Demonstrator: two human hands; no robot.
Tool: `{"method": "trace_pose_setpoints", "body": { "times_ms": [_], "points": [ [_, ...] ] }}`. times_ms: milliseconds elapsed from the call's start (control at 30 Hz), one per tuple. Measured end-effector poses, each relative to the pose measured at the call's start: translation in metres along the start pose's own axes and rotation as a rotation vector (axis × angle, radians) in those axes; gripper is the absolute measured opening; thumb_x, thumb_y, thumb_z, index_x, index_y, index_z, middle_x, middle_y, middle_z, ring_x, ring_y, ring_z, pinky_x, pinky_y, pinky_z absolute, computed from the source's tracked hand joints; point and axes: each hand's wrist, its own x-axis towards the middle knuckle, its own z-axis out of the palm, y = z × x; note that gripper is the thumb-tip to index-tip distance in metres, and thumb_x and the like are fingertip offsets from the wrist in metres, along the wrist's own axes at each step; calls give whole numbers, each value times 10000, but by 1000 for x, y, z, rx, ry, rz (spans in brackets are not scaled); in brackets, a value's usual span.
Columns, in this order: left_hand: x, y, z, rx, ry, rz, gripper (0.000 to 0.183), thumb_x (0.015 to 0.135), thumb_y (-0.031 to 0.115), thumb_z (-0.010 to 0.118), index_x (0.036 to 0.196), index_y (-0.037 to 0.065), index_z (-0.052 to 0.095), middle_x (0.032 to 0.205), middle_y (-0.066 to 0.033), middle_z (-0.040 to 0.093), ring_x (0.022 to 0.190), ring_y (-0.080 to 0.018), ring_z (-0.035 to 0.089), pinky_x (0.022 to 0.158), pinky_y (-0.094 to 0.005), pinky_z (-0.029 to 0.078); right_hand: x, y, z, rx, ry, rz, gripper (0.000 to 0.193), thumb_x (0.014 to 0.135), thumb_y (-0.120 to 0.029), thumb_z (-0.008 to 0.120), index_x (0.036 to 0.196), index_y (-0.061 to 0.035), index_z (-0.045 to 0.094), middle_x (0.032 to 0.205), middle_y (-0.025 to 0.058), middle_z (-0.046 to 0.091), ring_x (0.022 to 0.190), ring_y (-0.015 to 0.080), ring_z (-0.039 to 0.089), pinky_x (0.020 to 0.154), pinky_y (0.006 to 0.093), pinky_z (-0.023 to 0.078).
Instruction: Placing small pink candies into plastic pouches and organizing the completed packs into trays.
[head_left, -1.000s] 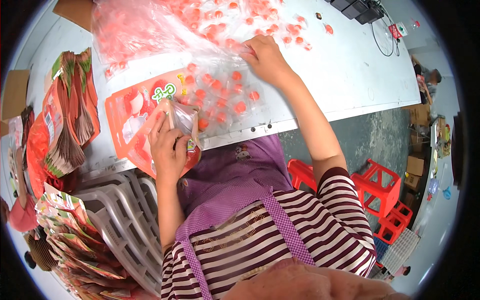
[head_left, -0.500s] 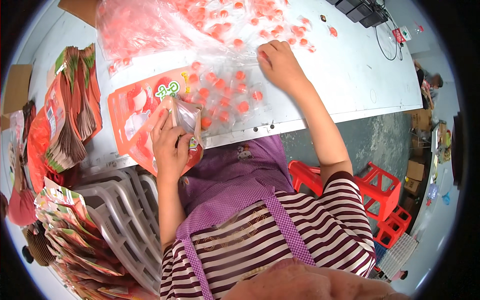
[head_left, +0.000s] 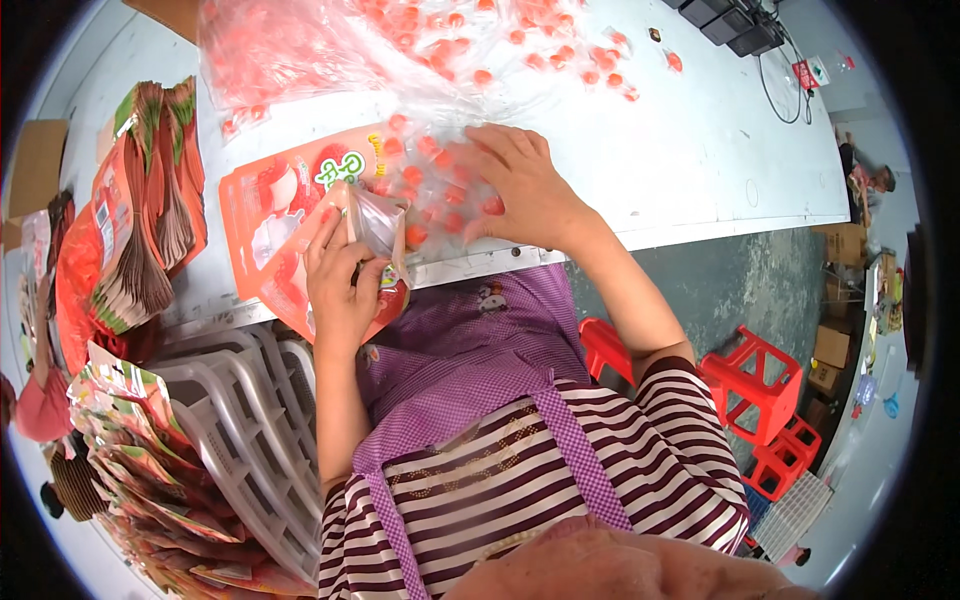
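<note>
At the table's near edge, my left hand (head_left: 340,285) grips a red-orange printed pouch (head_left: 285,290), its mouth gaping and silvery inside. My right hand (head_left: 535,195) rests with fingers spread against the right side of a small heap of orange-red candies in clear wrappers (head_left: 430,185), just beyond the pouch's mouth. Part of the heap is hidden under those fingers. Flat on the table beneath the held pouch lies a matching pouch (head_left: 245,225). Farther back, a large clear plastic bag (head_left: 290,60) covers many more wrapped candies.
Bundled pouches (head_left: 150,200) stand at the table's left. Below them, grey plastic crates (head_left: 235,400) sit beside a heap of pouches (head_left: 150,480). Red stools (head_left: 755,385) are on the floor at right. Black boxes with cables (head_left: 735,25) occupy the far right table corner.
My right hand has moved left and nearer, from the plastic bag's edge onto the candies, its fingers spreading. The small heap is bunched closer to the pouch. My left hand keeps its hold.
</note>
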Motion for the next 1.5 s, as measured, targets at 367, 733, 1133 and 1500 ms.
{"method": "trace_pose_setpoints", "body": {
  "times_ms": [367,733,1133,1500],
  "points": [
    [-3,-9,-8,-196,-40,-92,214,665,-28,612,866,46,602,1267,-184,514,1228,-334,412,1008,-394,328,0,-18,24,-198,101,-16,557,663,-436,709,1146,-196,571,1310,60,437,1205,323,352,991,516,240],
    [14,9,-15,-180,74,-10,150,684,26,701,715,23,554,1335,-158,466,1246,-319,412,1005,-390,332,-1,-6,25,-181,303,-152,265,616,-174,726,859,-146,622,933,-10,592,762,207,513,648,315,459],
    [34,24,-18,-28,-105,194,112,747,69,648,765,10,554,1276,-209,487,1101,-371,502,1002,-464,338,28,-45,-11,1209,576,549,194,867,-269,601,839,-79,579,801,38,579,714,110,550,508,233,406],
    [53,38,-14,-130,-174,189,98,738,81,645,749,24,565,1252,-214,496,1113,-358,492,1033,-511,284,44,-64,25,1337,537,253,291,913,-303,489,964,-21,540,853,22,541,764,108,529,673,254,437]
  ]
}}
